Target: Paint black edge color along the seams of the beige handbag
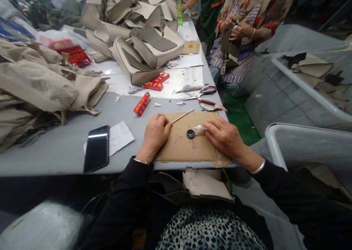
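On the table's front edge lies a piece of brown cardboard (176, 151), with a small round black cap (190, 133) on it, shiny dark inside. My left hand (156, 134) rests at the cardboard's left side, its fingers pinched on a thin wooden stick (183, 115) that points up and right. To the right of the cap, my right hand (224, 134) is closed around a small tube with a white pointed nozzle (199, 127). The nozzle tip is just above and right of the cap; the tube's body is hidden in my fingers.
Beyond the cardboard lie scissors (205, 92), red-handled pliers (209, 105) and a red box (142, 104). A phone (96, 147) sits at left. Beige bag pieces (154, 44) pile up behind. Grey bins (302, 92) and a seated person (244, 30) are at right.
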`<state>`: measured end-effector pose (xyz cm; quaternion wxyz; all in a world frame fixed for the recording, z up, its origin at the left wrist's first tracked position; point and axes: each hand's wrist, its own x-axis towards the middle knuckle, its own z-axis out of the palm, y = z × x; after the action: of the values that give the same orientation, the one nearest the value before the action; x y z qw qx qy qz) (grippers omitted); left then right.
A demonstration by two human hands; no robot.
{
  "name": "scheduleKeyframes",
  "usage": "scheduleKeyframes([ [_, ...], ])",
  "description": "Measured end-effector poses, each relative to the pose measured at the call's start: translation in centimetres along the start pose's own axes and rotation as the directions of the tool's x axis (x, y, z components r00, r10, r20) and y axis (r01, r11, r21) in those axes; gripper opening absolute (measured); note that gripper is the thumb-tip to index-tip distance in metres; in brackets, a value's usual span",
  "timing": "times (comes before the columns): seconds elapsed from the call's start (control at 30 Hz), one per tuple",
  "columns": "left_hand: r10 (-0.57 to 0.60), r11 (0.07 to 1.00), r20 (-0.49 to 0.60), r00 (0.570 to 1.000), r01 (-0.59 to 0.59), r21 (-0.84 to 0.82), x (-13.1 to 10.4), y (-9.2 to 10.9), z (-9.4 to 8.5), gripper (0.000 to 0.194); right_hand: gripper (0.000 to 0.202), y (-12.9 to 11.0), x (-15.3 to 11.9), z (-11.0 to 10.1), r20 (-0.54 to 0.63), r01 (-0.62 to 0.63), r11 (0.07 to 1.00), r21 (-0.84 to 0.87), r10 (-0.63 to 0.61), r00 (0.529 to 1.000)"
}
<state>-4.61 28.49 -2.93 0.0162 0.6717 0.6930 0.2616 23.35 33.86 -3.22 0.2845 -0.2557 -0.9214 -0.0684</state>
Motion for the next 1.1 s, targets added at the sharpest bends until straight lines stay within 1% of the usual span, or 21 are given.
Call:
scheduleKeyframes([
  [0.13, -0.03, 0.997, -0.001, 1.0, 0.03, -0.07, 0.3, -0.1, 0.2, 0.016, 0.02, 0.1, 0.1, -0.3, 0.026, 0.061, 0.995, -0.077, -0.059, 0.998],
  [0.3, -0.036, 0.996, -0.004, 0.999, 0.035, -0.088, 0.3, -0.1, 0.0, 0.016, 0.021, 0.2, 0.2, -0.4, 0.054, 0.102, 0.993, -0.061, -0.098, 0.994],
  [0.57, -0.039, 0.993, -0.003, 0.999, 0.038, -0.112, 0.4, -0.1, 0.0, 0.016, 0.019, 0.4, -0.1, -0.3, 0.074, 0.07, 0.997, 0.039, -0.072, 0.995],
  [0.8, -0.014, 0.993, 0.005, 1.0, 0.015, -0.119, 0.4, -0.2, 0.0, 0.016, 0.018, 0.6, -0.3, -0.2, 0.063, 0.055, 0.998, 0.024, -0.057, 0.996],
  [0.97, 0.021, 0.998, -0.007, 1.0, -0.022, -0.063, 0.2, -0.3, 0.1, 0.013, 0.019, 0.5, -0.4, -0.5, 0.003, 0.046, 0.998, 0.044, -0.046, 0.999],
  [1.1, 0.035, 0.999, -0.056, 0.998, -0.038, -0.038, 0.1, -0.4, 0.5, 0.016, 0.018, 0.3, -0.4, -1.2, -0.117, 0.017, 0.998, 0.056, -0.01, 0.993],
])
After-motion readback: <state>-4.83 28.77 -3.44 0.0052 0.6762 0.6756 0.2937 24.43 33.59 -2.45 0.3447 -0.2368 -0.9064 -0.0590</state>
